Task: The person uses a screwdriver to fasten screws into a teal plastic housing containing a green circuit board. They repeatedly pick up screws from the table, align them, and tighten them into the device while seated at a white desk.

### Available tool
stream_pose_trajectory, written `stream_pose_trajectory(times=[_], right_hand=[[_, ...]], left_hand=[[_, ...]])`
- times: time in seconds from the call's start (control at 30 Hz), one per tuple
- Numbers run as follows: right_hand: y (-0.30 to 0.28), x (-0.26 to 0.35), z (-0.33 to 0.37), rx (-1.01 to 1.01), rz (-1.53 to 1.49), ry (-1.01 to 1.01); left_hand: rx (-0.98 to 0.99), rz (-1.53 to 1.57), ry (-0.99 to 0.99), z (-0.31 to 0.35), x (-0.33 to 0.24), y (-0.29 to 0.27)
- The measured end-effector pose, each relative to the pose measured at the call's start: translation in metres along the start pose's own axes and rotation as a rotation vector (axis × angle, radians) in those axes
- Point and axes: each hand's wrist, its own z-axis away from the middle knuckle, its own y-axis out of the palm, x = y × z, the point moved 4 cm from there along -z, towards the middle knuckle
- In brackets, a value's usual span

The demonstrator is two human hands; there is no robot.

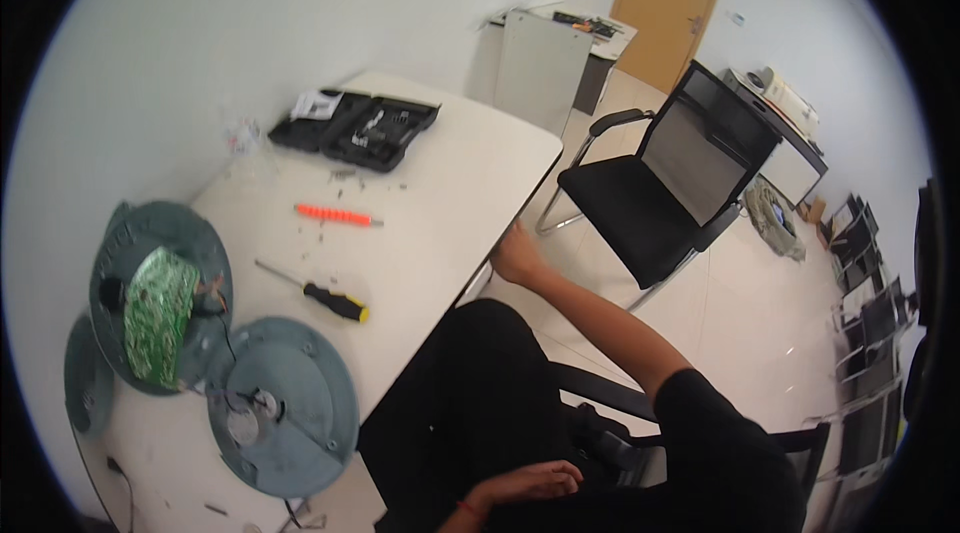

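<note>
My right hand [515,255] is at the table's right edge, its fingers partly hidden there, beside a white part below the tabletop. My left hand [530,481] rests low over my lap with curled fingers and nothing visible in them. On the white table [450,163] lie a black-and-yellow screwdriver [335,303] and an orange-red ribbed rod with a metal end [338,217]. To the left, a round grey-green plastic shell [110,263] holds a green circuit board [160,318]. A dark wire runs from it to a second round shell [310,383].
An open black tool case [385,138] stands at the table's back, with a clear plastic bag [243,140] and small loose screws nearby. Right of the table stands a black mesh chair [650,193]. A white desk [545,58] and wooden door [665,8] are farther off.
</note>
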Motion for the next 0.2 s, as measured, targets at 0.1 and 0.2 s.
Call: stream_pose_trajectory(times=[0.1,0.2], right_hand=[[0.045,0.012,-0.038,0.194,-0.259,0.167],[0.103,-0.024,-0.052,0.173,-1.354,0.343]], left_hand=[[-0.098,0.036,-0.003,0.0,0.001,-0.016],[-0.073,0.089,-0.061,0.009,-0.007,-0.007]])
